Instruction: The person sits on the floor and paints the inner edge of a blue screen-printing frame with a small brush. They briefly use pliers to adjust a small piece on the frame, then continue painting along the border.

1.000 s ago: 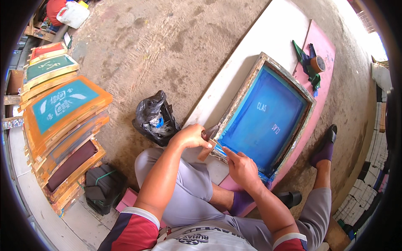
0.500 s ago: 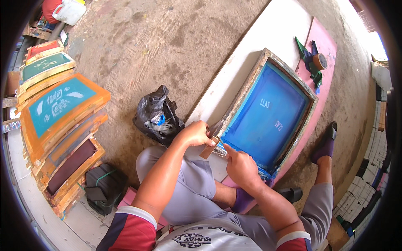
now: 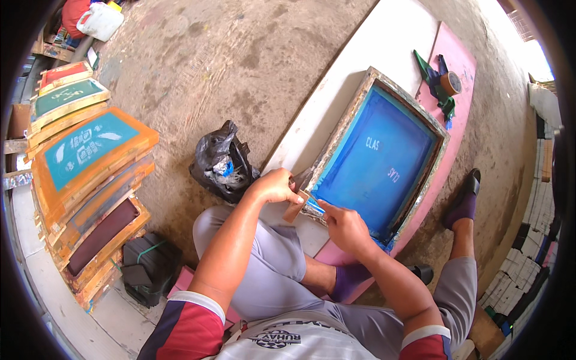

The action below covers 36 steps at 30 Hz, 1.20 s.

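A screen-printing frame (image 3: pixel 401 103) with blue mesh and weathered wooden edges lies tilted on the boards in front of me. My left hand (image 3: pixel 277 186) pinches a strip of brown tape (image 3: pixel 293 211) at the frame's near left corner. The strip hangs below the thumb and touches the wood. Just right of it, my right hand (image 3: pixel 347 229) reaches over the near edge. Its index finger points at the tape and corner, and the other fingers curl in; whatever they hold is hidden.
A tape roll (image 3: pixel 451 83) sits beside green and dark blue pieces (image 3: pixel 433 77) on the pink board (image 3: pixel 459 54). A black plastic bag (image 3: pixel 219 150) rests on the floor to the left. Stacked screen frames (image 3: pixel 96 144) stand far left, near a black bundle (image 3: pixel 150 264).
Both hands stay at the frame's near left corner, now slightly lower in the picture. My right index finger is still at the tape. The view has shifted a little.
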Each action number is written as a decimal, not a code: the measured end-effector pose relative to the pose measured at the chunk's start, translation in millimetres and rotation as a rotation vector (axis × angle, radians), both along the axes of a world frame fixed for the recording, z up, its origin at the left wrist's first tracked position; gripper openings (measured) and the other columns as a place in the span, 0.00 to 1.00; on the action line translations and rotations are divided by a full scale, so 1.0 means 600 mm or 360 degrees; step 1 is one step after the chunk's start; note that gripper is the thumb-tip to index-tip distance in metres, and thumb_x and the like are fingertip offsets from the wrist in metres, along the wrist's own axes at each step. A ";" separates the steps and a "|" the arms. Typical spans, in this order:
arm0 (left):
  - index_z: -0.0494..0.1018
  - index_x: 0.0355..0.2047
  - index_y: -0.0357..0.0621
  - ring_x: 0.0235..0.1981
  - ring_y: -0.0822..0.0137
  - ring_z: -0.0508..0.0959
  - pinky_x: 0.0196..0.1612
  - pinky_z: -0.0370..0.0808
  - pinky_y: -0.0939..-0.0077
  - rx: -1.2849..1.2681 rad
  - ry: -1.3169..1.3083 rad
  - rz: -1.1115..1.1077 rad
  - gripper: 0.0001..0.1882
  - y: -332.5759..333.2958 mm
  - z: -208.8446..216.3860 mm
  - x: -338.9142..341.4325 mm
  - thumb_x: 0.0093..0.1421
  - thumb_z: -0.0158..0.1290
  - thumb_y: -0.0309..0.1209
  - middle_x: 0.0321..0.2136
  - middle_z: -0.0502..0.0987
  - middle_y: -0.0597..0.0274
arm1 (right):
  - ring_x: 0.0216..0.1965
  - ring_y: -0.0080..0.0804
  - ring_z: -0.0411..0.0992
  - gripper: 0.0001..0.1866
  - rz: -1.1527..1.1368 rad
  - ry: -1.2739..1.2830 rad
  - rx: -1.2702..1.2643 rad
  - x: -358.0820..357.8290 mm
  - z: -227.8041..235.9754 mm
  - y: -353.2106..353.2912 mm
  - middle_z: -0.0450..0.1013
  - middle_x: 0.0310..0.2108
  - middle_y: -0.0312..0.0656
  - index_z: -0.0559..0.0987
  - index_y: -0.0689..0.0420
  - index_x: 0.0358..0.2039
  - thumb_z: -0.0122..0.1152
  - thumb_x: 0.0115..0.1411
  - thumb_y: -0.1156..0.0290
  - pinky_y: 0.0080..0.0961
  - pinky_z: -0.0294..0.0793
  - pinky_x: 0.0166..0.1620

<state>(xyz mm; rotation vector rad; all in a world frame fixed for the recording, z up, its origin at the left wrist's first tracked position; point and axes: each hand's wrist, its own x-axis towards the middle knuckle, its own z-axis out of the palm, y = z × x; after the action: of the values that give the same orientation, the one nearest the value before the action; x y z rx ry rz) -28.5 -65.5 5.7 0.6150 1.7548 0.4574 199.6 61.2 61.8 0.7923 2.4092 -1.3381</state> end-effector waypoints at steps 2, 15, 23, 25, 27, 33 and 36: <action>0.80 0.33 0.35 0.36 0.58 0.85 0.45 0.79 0.65 -0.0001 0.0010 -0.0019 0.25 0.001 0.005 -0.001 0.42 0.79 0.39 0.32 0.86 0.49 | 0.31 0.60 0.82 0.23 0.0315 -0.0157 0.0400 -0.001 0.024 -0.008 0.79 0.32 0.59 0.79 0.50 0.64 0.56 0.70 0.69 0.53 0.83 0.37; 0.82 0.38 0.35 0.35 0.60 0.84 0.44 0.77 0.65 0.0006 -0.0032 -0.0053 0.27 -0.003 -0.013 -0.004 0.43 0.77 0.40 0.31 0.85 0.55 | 0.25 0.60 0.79 0.23 0.0235 -0.0086 0.0456 0.007 0.023 -0.015 0.76 0.28 0.57 0.78 0.45 0.66 0.56 0.70 0.67 0.54 0.80 0.29; 0.82 0.38 0.34 0.34 0.58 0.84 0.42 0.77 0.64 -0.0005 -0.0023 -0.0070 0.27 0.000 -0.018 0.002 0.42 0.77 0.38 0.31 0.85 0.54 | 0.23 0.57 0.80 0.31 0.0495 -0.0156 0.0728 0.009 0.022 -0.032 0.77 0.31 0.56 0.75 0.47 0.68 0.57 0.63 0.72 0.51 0.81 0.26; 0.82 0.37 0.35 0.34 0.58 0.84 0.42 0.77 0.64 -0.0019 -0.0014 -0.0089 0.26 0.003 -0.015 0.001 0.42 0.77 0.38 0.30 0.85 0.54 | 0.26 0.57 0.81 0.30 0.0219 0.0035 0.0263 0.015 -0.010 -0.016 0.78 0.33 0.58 0.76 0.50 0.67 0.57 0.63 0.74 0.51 0.82 0.28; 0.81 0.36 0.35 0.34 0.59 0.84 0.41 0.77 0.64 -0.0028 -0.0005 -0.0100 0.25 0.005 -0.011 0.000 0.42 0.76 0.37 0.29 0.84 0.54 | 0.29 0.57 0.82 0.28 0.0202 -0.0045 0.0191 0.003 0.001 -0.009 0.80 0.35 0.59 0.78 0.54 0.65 0.57 0.63 0.75 0.51 0.82 0.33; 0.80 0.34 0.36 0.33 0.62 0.83 0.41 0.77 0.66 -0.0042 -0.0016 -0.0061 0.24 0.011 0.003 -0.004 0.42 0.77 0.37 0.29 0.84 0.57 | 0.45 0.58 0.83 0.19 -0.0208 -0.0063 -0.0267 0.002 -0.006 0.005 0.83 0.47 0.59 0.82 0.59 0.59 0.61 0.69 0.75 0.36 0.82 0.46; 0.80 0.34 0.36 0.32 0.62 0.83 0.41 0.77 0.66 0.0004 -0.0017 -0.0040 0.24 0.003 -0.006 -0.002 0.41 0.77 0.37 0.28 0.83 0.58 | 0.42 0.57 0.82 0.20 -0.0168 0.0079 -0.0322 0.000 -0.017 0.013 0.83 0.43 0.56 0.82 0.54 0.61 0.61 0.69 0.74 0.39 0.82 0.44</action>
<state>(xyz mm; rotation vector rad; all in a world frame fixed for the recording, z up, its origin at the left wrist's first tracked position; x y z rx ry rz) -29.8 -63.8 2.2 0.6345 1.7346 0.4448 199.7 69.1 51.7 0.8496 2.2489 -1.6297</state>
